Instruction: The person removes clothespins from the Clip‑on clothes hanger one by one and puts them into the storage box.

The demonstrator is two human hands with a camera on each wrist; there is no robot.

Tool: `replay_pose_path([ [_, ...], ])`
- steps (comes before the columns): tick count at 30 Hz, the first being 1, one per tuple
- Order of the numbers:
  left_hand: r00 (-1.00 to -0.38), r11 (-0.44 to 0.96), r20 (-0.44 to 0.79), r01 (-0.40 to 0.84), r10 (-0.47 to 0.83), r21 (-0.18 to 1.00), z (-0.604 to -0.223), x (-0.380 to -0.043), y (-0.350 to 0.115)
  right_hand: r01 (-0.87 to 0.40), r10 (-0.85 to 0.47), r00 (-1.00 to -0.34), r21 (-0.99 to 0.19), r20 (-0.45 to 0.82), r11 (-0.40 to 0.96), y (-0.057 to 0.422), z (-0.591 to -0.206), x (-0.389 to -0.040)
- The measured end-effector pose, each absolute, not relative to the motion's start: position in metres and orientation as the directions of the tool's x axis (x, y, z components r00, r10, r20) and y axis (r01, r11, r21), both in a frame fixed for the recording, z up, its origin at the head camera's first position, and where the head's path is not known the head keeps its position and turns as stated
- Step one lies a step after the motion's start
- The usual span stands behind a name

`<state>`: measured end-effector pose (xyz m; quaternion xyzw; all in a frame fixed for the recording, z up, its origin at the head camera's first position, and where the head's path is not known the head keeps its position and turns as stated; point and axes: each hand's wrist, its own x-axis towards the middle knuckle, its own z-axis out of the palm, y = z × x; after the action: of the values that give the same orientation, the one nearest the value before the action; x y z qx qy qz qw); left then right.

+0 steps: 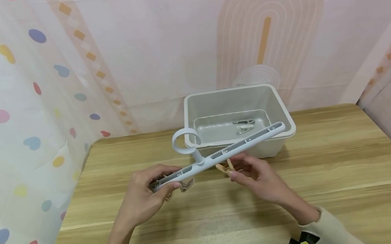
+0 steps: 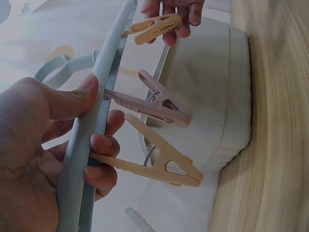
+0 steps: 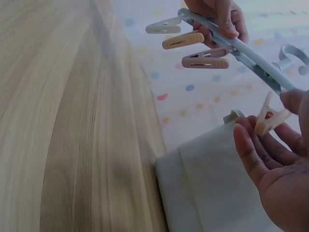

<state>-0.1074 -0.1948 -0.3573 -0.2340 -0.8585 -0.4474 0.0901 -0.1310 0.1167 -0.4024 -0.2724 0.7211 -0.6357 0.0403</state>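
Note:
My left hand (image 1: 145,198) grips one end of a pale blue hanger bar (image 1: 237,147), thumb along one side and fingers curled round the other. The bar tilts up to the right, with its round hook (image 1: 181,132) on top. A white clothespin (image 3: 163,26), an orange clothespin (image 3: 183,40) and a mauve clothespin (image 3: 205,60) hang from the bar near the left hand. Beyond the hook, a light orange clothespin (image 2: 157,30) sticks out from the bar. Beside it is my right hand (image 1: 257,174), fingers loosely extended, fingertips right at the clothespin's end.
A light grey bin (image 1: 230,95) stands at the back of the wooden table (image 1: 344,165), behind the hanger. Inside lie a white clothespin (image 1: 245,129) and a dark grey clothespin (image 1: 243,122). A patterned curtain (image 1: 153,59) hangs behind the table.

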Motion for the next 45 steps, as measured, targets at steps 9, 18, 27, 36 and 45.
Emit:
replay_pose_path([
  [9,-0.868,0.493,0.372,0.494,0.329,0.717,-0.359,-0.109,-0.195,-0.330,-0.433,-0.856,-0.943,0.283,0.034,0.115,-0.405,-0.133],
  [18,-0.877,0.506,0.357,0.479,0.323,0.717,-0.359,-0.108,-0.197,-0.411,-0.388,-0.862,-0.898,0.326,0.157,0.124,-0.401,-0.134],
  [27,-0.879,0.517,0.357,0.476,0.317,0.712,-0.358,-0.108,-0.196,-0.441,-0.336,-0.872,-0.871,0.357,0.219,0.131,-0.397,-0.135],
  [36,-0.876,0.496,0.359,0.479,0.322,0.724,-0.358,-0.108,-0.196,-0.497,-0.285,-0.846,-0.860,0.451,0.114,0.133,-0.400,-0.137],
  [45,-0.847,0.463,0.411,0.529,0.336,0.711,-0.357,-0.107,-0.195,-0.508,-0.232,-0.839,-0.861,0.492,0.010,0.133,-0.402,-0.137],
])
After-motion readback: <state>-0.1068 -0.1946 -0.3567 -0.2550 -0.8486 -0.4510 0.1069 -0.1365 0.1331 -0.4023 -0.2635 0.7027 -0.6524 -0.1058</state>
